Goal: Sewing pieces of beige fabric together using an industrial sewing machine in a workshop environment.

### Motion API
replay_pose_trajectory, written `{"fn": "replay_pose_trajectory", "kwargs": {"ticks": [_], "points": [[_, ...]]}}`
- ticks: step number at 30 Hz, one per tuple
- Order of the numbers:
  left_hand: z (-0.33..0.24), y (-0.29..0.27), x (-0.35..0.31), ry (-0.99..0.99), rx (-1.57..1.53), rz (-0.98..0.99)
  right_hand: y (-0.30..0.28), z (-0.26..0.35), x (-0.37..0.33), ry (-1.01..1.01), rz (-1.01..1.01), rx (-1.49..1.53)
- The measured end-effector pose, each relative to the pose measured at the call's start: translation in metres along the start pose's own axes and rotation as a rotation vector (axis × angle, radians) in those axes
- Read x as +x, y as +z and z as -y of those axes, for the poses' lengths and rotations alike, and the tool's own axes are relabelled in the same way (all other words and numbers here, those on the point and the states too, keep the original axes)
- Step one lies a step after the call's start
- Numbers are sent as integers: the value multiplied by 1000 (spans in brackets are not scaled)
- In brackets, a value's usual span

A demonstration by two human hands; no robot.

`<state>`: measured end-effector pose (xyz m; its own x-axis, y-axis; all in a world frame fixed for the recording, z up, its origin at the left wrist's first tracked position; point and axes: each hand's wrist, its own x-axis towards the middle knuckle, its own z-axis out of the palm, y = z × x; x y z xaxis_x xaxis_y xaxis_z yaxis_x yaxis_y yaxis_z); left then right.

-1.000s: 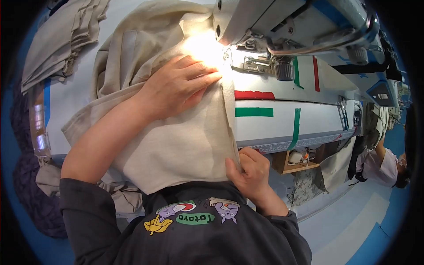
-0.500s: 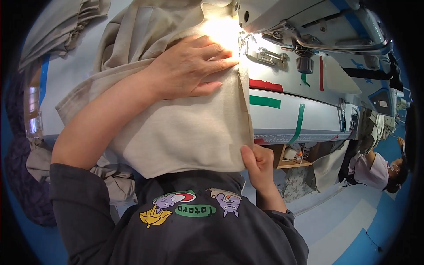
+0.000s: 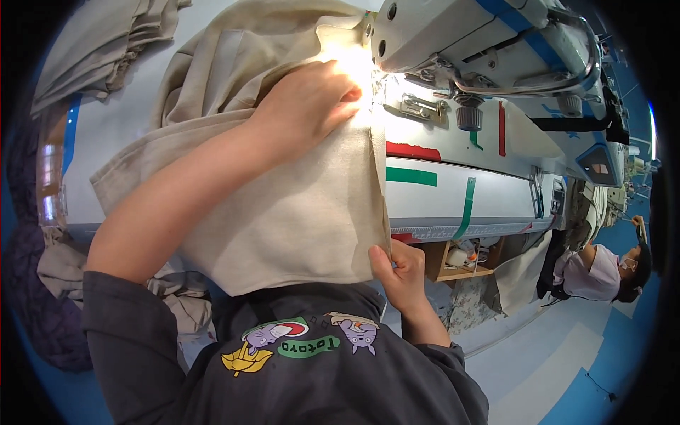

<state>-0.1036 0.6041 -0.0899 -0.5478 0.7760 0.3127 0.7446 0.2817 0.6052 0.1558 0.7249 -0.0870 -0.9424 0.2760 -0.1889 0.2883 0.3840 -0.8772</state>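
A large beige cloth [image 3: 297,219] lies over the sewing table and hangs over its near edge against my dark shirt. My left hand [image 3: 312,99] rests on it close to the needle area, fingers bent and closed at the cloth's edge; bright lamp glare washes out the fingertips. Lower down, my right hand [image 3: 402,275] pinches the near right corner of the cloth between thumb and fingers. The cloth's right edge runs straight between my hands, up to the white sewing machine [image 3: 432,35].
Right of the cloth is a metal guide [image 3: 423,108] on the machine bed. A ruler strip [image 3: 439,232] follows the table edge, above an open wooden drawer [image 3: 464,261]. Folded beige pieces [image 3: 106,53] lie at far left. Another person [image 3: 598,269] works at right.
My left hand has gone from lying flat with spread fingers to bent, closed fingers near the needle. The right hand still grips the corner. The whole view has shifted slightly.
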Motion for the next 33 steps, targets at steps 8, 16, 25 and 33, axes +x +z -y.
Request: {"fn": "replay_pose_trajectory", "kwargs": {"ticks": [8,16,25,33], "points": [[-10,-4,27,-178,-20,107,-4,1,3,15,23,47],[-11,-1,26,-164,98,176,-32,13,36,-447,-102,-185],[1,14,5,97,62,-114,-34,11,155,-582,-185,-628],[2,12,2,85,52,-121,-97,-11,129,-373,-114,-319]]}}
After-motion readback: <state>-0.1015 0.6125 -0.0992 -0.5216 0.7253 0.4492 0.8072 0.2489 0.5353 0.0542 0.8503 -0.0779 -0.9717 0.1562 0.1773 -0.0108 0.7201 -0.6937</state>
